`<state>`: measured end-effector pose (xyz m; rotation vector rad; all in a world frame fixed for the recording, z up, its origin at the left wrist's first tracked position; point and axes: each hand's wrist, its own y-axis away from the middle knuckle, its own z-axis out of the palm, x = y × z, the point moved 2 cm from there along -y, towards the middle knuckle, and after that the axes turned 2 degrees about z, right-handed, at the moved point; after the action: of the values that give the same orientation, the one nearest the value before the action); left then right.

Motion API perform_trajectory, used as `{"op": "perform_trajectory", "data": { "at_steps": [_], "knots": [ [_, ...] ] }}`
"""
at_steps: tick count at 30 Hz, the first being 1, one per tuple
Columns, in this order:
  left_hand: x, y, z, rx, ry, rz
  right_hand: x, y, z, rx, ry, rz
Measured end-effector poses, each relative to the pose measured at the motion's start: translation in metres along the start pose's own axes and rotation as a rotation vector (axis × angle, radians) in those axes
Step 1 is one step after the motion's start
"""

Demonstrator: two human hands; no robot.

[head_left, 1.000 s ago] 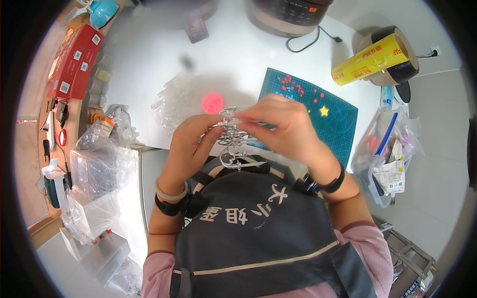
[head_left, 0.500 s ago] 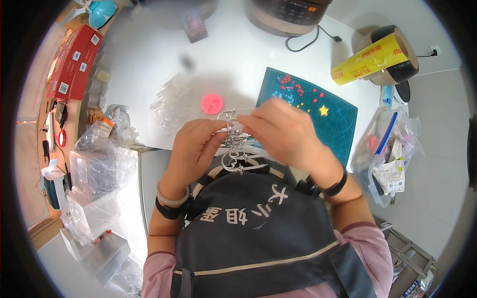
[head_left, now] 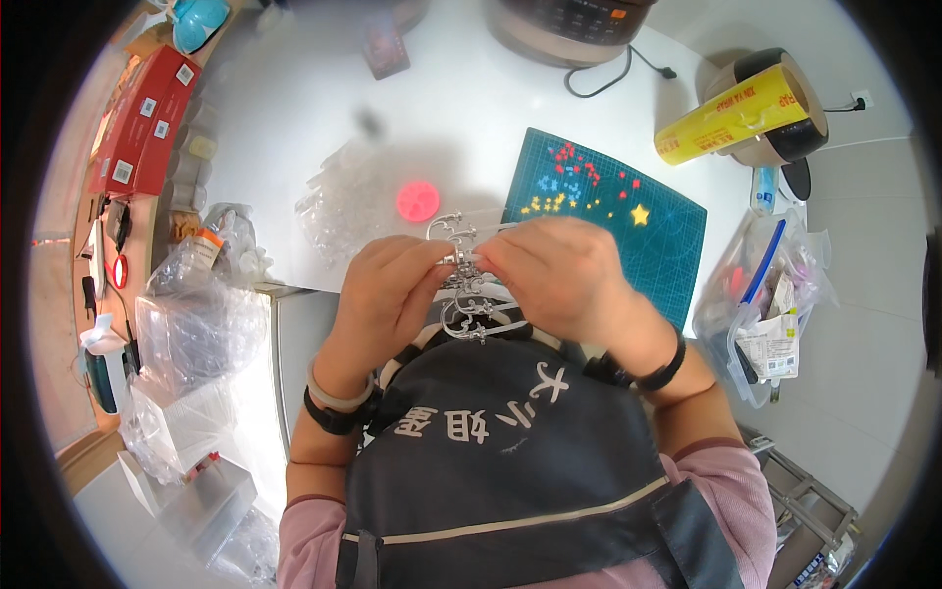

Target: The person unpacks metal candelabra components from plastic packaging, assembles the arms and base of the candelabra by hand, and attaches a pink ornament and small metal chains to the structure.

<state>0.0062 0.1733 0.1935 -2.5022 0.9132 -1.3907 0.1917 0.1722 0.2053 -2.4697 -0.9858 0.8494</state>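
Note:
In front of my apron, above the near edge of the white table (head_left: 294,196), I hold a shiny silver scrollwork piece (head_left: 461,329) with several curled arms, like a small candelabra. My left hand (head_left: 391,285) pinches it at the middle from the left, fingers closed. My right hand (head_left: 554,270) is closed from the right, its thumb and fingertips pressed at the same middle part. A small pale bit shows at those fingertips, too small to name. Beyond my hands lies a round pink divided dish (head_left: 418,201). Clear crumpled plastic packaging (head_left: 339,211) is to its left.
A green cutting mat (head_left: 657,255) at the right carries small red, blue and yellow pieces and a larger yellow star (head_left: 640,214). Beyond stand a dark rounded appliance (head_left: 569,39) and a yellow roll (head_left: 726,113). A plastic bag (head_left: 775,304) hangs right; red boxes (head_left: 147,123) stand left.
My right hand has shifted slightly toward me, its fingertips lower against the silver piece, uncovering more yellow stars on the mat. My left hand stays nearly in place.

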Motion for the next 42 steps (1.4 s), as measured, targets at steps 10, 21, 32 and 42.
{"op": "perform_trajectory", "data": {
  "at_steps": [10,21,32,42],
  "knots": [
    [-0.003,0.001,0.005,-0.04,0.05,0.023,-0.001,0.001,0.005,0.036,0.006,-0.052],
    [-0.003,0.005,0.004,-0.058,0.118,-0.025,-0.004,-0.003,-0.006,-0.02,-0.095,0.1],
    [0.0,0.007,0.003,-0.079,0.143,-0.066,0.0,0.006,-0.006,-0.054,-0.143,0.06],
    [0.003,0.009,0.004,-0.068,0.142,-0.018,-0.001,0.011,-0.001,-0.001,-0.159,0.008]
  ]
}}
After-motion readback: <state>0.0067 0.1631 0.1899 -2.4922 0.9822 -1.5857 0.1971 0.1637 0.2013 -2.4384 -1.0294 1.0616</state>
